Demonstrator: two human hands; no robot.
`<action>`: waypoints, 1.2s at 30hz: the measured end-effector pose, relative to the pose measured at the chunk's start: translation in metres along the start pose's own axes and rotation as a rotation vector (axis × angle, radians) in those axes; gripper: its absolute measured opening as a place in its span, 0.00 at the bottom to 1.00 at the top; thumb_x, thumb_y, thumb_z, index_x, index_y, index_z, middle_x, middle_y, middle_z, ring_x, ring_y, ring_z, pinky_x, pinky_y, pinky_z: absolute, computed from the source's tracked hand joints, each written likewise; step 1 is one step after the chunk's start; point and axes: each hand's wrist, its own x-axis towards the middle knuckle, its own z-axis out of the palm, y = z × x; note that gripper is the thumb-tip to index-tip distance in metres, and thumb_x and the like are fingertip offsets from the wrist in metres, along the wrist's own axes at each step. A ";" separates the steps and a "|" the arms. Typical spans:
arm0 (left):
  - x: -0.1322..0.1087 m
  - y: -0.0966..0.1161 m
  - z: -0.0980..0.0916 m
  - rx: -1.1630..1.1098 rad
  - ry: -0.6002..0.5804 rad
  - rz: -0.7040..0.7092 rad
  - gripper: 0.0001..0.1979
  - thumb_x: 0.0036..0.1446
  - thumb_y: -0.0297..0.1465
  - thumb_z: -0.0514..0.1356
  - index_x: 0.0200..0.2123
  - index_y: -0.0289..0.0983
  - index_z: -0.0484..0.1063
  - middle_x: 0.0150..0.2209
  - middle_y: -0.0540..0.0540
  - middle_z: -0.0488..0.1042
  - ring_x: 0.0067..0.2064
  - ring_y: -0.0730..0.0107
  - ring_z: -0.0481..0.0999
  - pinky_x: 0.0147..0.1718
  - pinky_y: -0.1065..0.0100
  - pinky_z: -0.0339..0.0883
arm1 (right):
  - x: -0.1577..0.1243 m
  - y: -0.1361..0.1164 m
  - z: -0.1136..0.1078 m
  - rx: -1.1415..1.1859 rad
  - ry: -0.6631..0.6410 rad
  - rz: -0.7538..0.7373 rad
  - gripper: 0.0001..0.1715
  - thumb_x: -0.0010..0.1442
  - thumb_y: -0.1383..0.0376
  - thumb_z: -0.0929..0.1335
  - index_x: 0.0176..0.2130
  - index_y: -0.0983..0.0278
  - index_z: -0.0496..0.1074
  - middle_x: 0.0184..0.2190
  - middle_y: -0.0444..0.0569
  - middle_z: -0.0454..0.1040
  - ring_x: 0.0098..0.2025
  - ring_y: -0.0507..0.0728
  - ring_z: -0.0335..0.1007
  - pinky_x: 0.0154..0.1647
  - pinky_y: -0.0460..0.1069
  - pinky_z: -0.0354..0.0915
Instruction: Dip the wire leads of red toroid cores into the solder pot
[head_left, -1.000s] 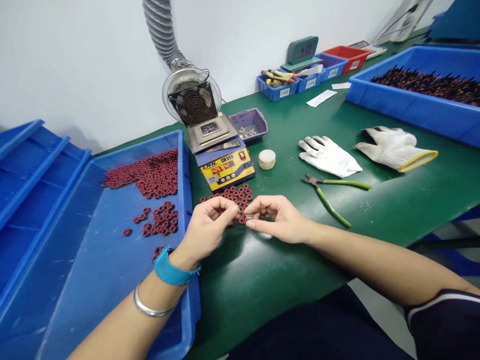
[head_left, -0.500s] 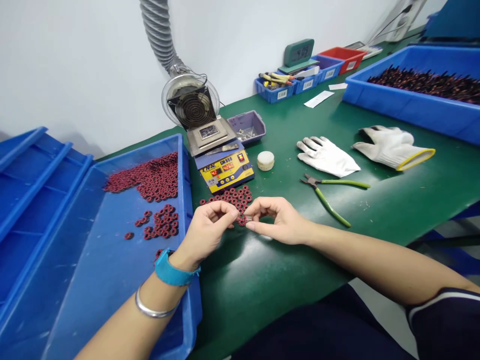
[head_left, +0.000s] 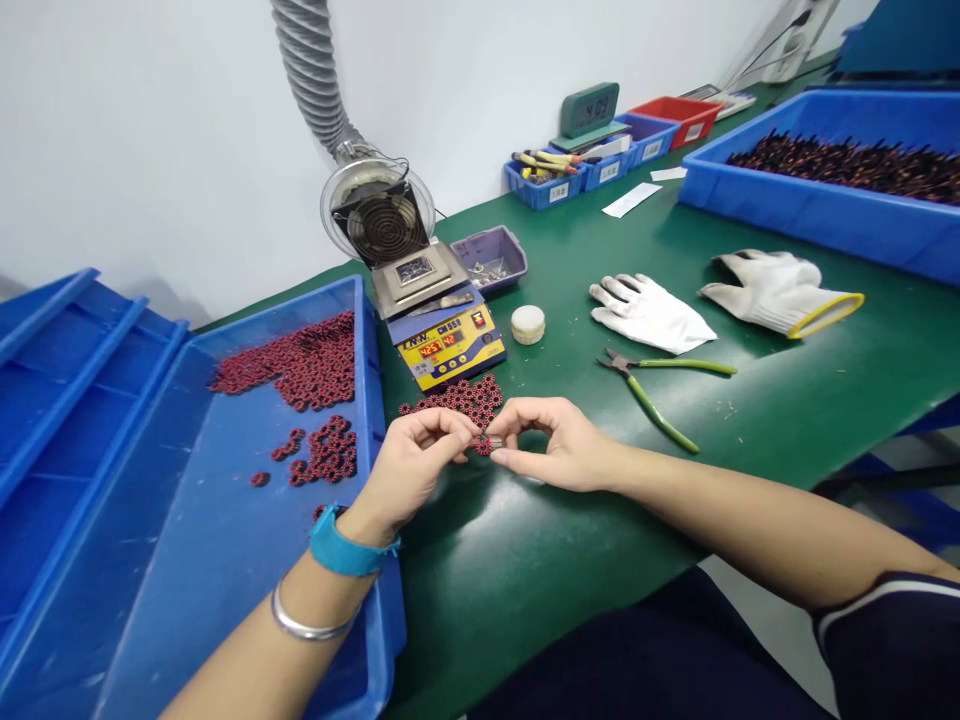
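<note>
Between the fingertips of both hands is a small red-and-black wound ring coil [head_left: 483, 447] with short silvery wire ends on its right side. My left hand [head_left: 420, 450], with a blue wristband and a silver bangle, pinches the coil's left edge. My right hand [head_left: 551, 440] is closed in a pinch at the wire ends; the fingers partly hide them. Just beyond the hands lies a cluster of similar ring coils [head_left: 469, 398] on the green table [head_left: 525, 570]. Behind that cluster stands a yellow-and-blue solder pot [head_left: 454, 350] with a lit display.
At left, a blue tray [head_left: 202, 480] holds many ring coils. A white round pad [head_left: 528, 323], white gloves [head_left: 651, 315] and green-handled cutters [head_left: 660, 395] lie to the right. A purple bin [head_left: 491, 255] sits by the pot. Far right stands a blue tray of dark wire parts [head_left: 750, 210].
The view has shifted slightly. Both hands keep nearly the same pose around the coil, and the digits on the solder pot's display differ.
</note>
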 end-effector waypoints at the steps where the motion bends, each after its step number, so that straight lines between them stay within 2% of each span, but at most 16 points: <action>1: 0.000 0.000 0.000 -0.009 0.004 -0.011 0.09 0.40 0.31 0.67 0.18 0.33 0.72 0.29 0.46 0.76 0.26 0.75 0.71 0.26 0.73 0.66 | 0.000 0.000 -0.001 -0.015 -0.005 -0.023 0.09 0.53 0.65 0.71 0.35 0.67 0.72 0.29 0.46 0.74 0.29 0.50 0.70 0.35 0.47 0.69; 5: 0.001 -0.001 0.001 -0.027 0.025 -0.039 0.09 0.40 0.32 0.68 0.21 0.33 0.74 0.28 0.46 0.76 0.27 0.74 0.71 0.26 0.73 0.66 | 0.001 -0.002 -0.003 -0.044 -0.031 -0.081 0.07 0.53 0.66 0.71 0.35 0.67 0.72 0.29 0.46 0.74 0.29 0.50 0.69 0.35 0.47 0.70; 8: 0.002 -0.004 -0.001 -0.042 0.061 -0.014 0.10 0.41 0.34 0.68 0.22 0.33 0.74 0.26 0.46 0.76 0.26 0.74 0.71 0.27 0.73 0.67 | 0.002 -0.002 -0.003 -0.004 -0.037 -0.043 0.08 0.53 0.65 0.71 0.34 0.66 0.73 0.28 0.46 0.74 0.29 0.50 0.69 0.36 0.48 0.70; 12: 0.005 -0.006 -0.003 -0.116 0.225 0.020 0.12 0.39 0.35 0.69 0.22 0.33 0.73 0.25 0.47 0.75 0.27 0.74 0.73 0.26 0.73 0.67 | 0.003 -0.002 -0.004 0.130 0.006 0.067 0.11 0.52 0.62 0.73 0.34 0.67 0.73 0.28 0.46 0.75 0.29 0.49 0.69 0.34 0.48 0.69; 15: 0.007 -0.006 -0.002 -0.149 0.320 0.026 0.12 0.37 0.35 0.68 0.23 0.33 0.72 0.24 0.48 0.75 0.27 0.73 0.74 0.25 0.74 0.66 | 0.014 -0.004 -0.012 0.227 0.038 0.134 0.14 0.50 0.60 0.74 0.34 0.66 0.74 0.27 0.45 0.75 0.28 0.49 0.69 0.33 0.47 0.68; 18: 0.006 -0.005 0.000 -0.110 0.284 -0.004 0.13 0.38 0.36 0.68 0.23 0.33 0.71 0.22 0.49 0.73 0.25 0.74 0.72 0.23 0.75 0.64 | 0.049 -0.012 -0.030 0.180 0.061 0.141 0.14 0.47 0.59 0.75 0.33 0.65 0.76 0.25 0.44 0.75 0.27 0.49 0.69 0.32 0.47 0.68; 22: 0.005 -0.007 0.003 -0.058 0.158 -0.034 0.15 0.39 0.37 0.69 0.25 0.33 0.71 0.20 0.50 0.72 0.22 0.76 0.70 0.22 0.74 0.62 | 0.121 -0.029 -0.050 0.011 0.117 0.077 0.12 0.47 0.60 0.75 0.28 0.66 0.76 0.22 0.42 0.73 0.23 0.46 0.64 0.27 0.45 0.65; 24: 0.005 -0.008 0.002 -0.079 0.186 0.027 0.16 0.41 0.39 0.69 0.26 0.33 0.70 0.21 0.51 0.72 0.23 0.77 0.69 0.23 0.74 0.63 | 0.150 -0.040 -0.050 -0.061 0.109 0.027 0.11 0.45 0.62 0.76 0.27 0.67 0.75 0.21 0.42 0.73 0.23 0.46 0.64 0.26 0.44 0.64; 26: 0.005 -0.008 0.001 -0.126 0.274 0.119 0.18 0.44 0.43 0.68 0.29 0.34 0.70 0.24 0.50 0.72 0.25 0.76 0.70 0.24 0.73 0.63 | 0.161 -0.050 -0.042 -0.103 0.017 -0.013 0.11 0.45 0.64 0.76 0.27 0.67 0.75 0.22 0.43 0.74 0.24 0.46 0.65 0.27 0.44 0.65; 30: 0.006 -0.009 -0.004 -0.193 0.423 0.291 0.20 0.49 0.47 0.64 0.31 0.35 0.68 0.29 0.49 0.72 0.31 0.73 0.71 0.28 0.72 0.64 | 0.140 -0.060 -0.018 -0.105 -0.247 -0.040 0.11 0.48 0.63 0.75 0.32 0.66 0.75 0.27 0.45 0.77 0.28 0.49 0.71 0.32 0.46 0.68; 33: 0.003 -0.009 -0.005 -0.125 0.457 0.385 0.18 0.55 0.47 0.60 0.28 0.37 0.66 0.27 0.50 0.70 0.31 0.73 0.69 0.31 0.71 0.64 | 0.116 -0.060 -0.007 -0.127 -0.342 -0.044 0.11 0.52 0.62 0.73 0.35 0.67 0.75 0.30 0.46 0.78 0.31 0.50 0.73 0.34 0.46 0.69; 36: 0.002 -0.011 -0.005 -0.051 0.484 0.493 0.17 0.60 0.44 0.55 0.26 0.37 0.64 0.25 0.51 0.67 0.30 0.73 0.66 0.31 0.71 0.63 | 0.104 -0.059 -0.002 -0.144 -0.391 -0.064 0.11 0.54 0.63 0.73 0.36 0.68 0.75 0.30 0.47 0.78 0.32 0.50 0.73 0.35 0.46 0.69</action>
